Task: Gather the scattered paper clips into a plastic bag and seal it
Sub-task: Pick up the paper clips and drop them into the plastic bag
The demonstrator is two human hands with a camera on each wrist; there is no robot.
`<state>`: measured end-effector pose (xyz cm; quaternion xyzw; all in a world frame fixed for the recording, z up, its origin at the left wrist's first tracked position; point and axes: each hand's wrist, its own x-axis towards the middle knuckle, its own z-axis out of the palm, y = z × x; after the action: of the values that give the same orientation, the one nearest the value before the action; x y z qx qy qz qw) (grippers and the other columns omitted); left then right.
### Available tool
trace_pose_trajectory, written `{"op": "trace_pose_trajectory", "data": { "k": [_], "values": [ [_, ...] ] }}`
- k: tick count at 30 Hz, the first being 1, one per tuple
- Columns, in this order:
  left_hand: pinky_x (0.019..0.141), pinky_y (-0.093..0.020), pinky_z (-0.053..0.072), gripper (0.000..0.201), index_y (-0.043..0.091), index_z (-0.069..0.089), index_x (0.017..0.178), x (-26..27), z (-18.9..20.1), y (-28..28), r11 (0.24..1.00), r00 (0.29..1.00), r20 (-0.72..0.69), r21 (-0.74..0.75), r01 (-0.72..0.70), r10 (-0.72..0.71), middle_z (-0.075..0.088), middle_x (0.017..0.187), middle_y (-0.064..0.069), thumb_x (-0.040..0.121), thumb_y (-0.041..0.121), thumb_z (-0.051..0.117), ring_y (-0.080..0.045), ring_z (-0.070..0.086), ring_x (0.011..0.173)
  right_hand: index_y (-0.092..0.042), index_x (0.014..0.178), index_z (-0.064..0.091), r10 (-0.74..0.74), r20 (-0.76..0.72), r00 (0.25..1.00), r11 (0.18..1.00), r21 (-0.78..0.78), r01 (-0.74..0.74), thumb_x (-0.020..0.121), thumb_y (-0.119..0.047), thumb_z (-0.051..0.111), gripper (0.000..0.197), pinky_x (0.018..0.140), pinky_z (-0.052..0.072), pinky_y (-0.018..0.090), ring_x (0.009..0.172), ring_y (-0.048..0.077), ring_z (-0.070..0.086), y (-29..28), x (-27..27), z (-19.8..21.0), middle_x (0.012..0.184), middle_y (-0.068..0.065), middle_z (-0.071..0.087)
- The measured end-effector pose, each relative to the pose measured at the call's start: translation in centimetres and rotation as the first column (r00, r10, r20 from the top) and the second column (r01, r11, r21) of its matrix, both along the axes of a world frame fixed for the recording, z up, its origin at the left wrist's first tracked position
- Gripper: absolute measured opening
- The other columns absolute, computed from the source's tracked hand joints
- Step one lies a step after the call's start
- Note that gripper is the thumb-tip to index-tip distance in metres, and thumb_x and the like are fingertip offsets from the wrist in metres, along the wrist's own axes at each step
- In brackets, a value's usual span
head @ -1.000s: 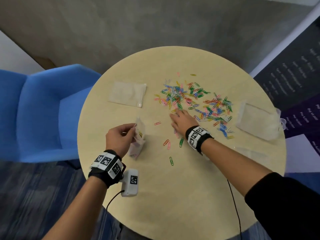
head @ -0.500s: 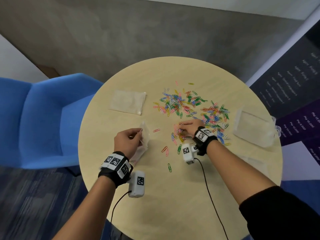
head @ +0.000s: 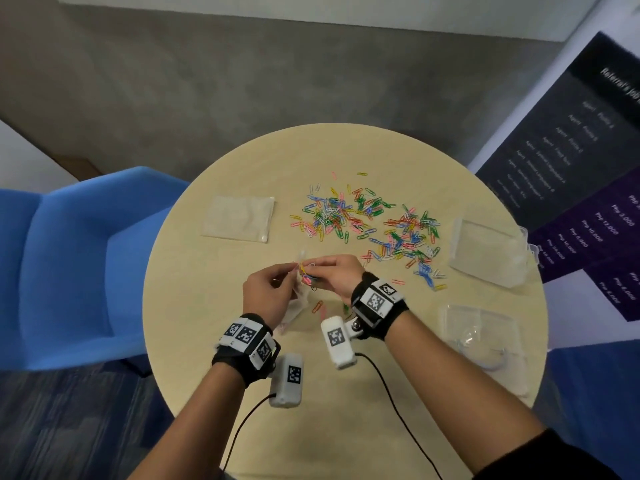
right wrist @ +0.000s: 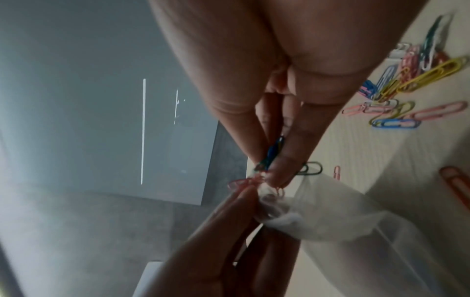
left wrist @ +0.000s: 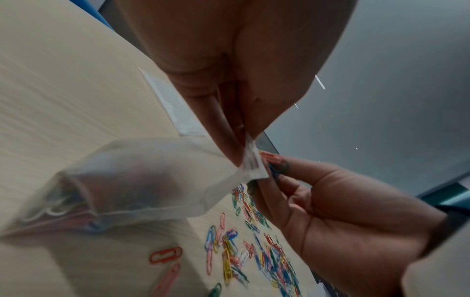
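My left hand [head: 291,273] pinches the open top edge of a small clear plastic bag [head: 298,302], which hangs down to the round table [head: 346,420]. In the left wrist view the bag [left wrist: 142,180] holds several coloured clips at its bottom. My right hand [head: 312,270] pinches a small bunch of paper clips [head: 307,277] right at the bag's mouth. The right wrist view shows the blue and pink clips [right wrist: 274,149] between those fingers, touching the bag's rim [right wrist: 272,203]. A wide scatter of coloured paper clips [head: 367,220] lies beyond both hands.
Flat empty bags lie at the table's far left [head: 239,218] and far right [head: 485,251]. A clear plastic container [head: 481,337] sits at the near right. A few loose clips [head: 317,306] lie under my hands. A blue armchair [head: 69,265] stands left, a dark banner [head: 571,161] right.
My right hand picked clips off the table and carried them left to the bag's mouth. My left hand lifted the bag toward it.
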<state>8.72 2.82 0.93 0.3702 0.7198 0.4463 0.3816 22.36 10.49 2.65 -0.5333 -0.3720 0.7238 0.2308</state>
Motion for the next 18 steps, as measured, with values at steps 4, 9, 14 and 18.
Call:
{"op": "trace_pose_trajectory", "data": {
  "k": [4, 9, 14, 18],
  "values": [
    [0.071, -0.030, 0.061, 0.013, 0.013, 0.077, 0.100, 0.5, 0.2, -0.7, 0.998, 0.998, 0.046, 0.031, 0.046, -0.048, 0.076, 0.082, -0.003, 0.090, 0.015, 0.068, -0.015, 0.073, 0.075, -0.010, 0.079, 0.076, 0.044, 0.207, 0.977, 0.995, 0.073, -0.060, 0.084, -0.003, 0.068, 0.012, 0.087, 0.057, 0.043, 0.088, 0.032, 0.070, -0.5, -0.7, -0.4, 0.093, 0.020, 0.072],
    [0.072, -0.030, 0.061, 0.016, 0.012, 0.076, 0.104, 0.3, 0.3, -0.9, 0.997, 0.994, 0.092, 0.056, 0.051, -0.056, 0.076, 0.084, -0.004, 0.092, 0.013, 0.066, -0.012, 0.072, 0.071, -0.006, 0.079, 0.072, 0.216, 0.339, 0.916, 0.949, 0.148, -0.279, 0.083, -0.003, 0.054, 0.020, 0.085, 0.053, 0.052, 0.080, 0.030, 0.064, -1.3, -2.2, 0.4, 0.082, 0.018, 0.067],
    [0.077, -0.039, 0.062, 0.016, 0.014, 0.077, 0.102, -0.4, 0.1, -1.1, 0.997, 0.990, 0.131, 0.052, 0.050, -0.057, 0.077, 0.088, -0.008, 0.091, 0.009, 0.066, -0.018, 0.074, 0.079, -0.010, 0.094, 0.075, 0.140, 0.592, 0.794, 0.842, 0.351, -0.410, 0.083, -0.010, 0.067, 0.013, 0.057, 0.057, 0.030, 0.075, 0.023, 0.068, -2.8, -2.4, 2.5, 0.087, 0.011, 0.073],
    [0.076, -0.039, 0.062, 0.016, 0.016, 0.077, 0.100, -1.6, -0.1, -1.8, 0.999, 0.991, 0.130, 0.034, 0.010, -0.014, 0.076, 0.088, -0.006, 0.091, 0.008, 0.065, -0.013, 0.074, 0.077, -0.010, 0.099, 0.077, 0.149, 0.620, 0.770, 0.783, 0.401, -0.475, 0.083, -0.016, 0.072, 0.017, 0.066, 0.053, 0.019, 0.076, 0.013, 0.066, -2.8, -2.3, 3.0, 0.096, 0.005, 0.073]
  ]
}}
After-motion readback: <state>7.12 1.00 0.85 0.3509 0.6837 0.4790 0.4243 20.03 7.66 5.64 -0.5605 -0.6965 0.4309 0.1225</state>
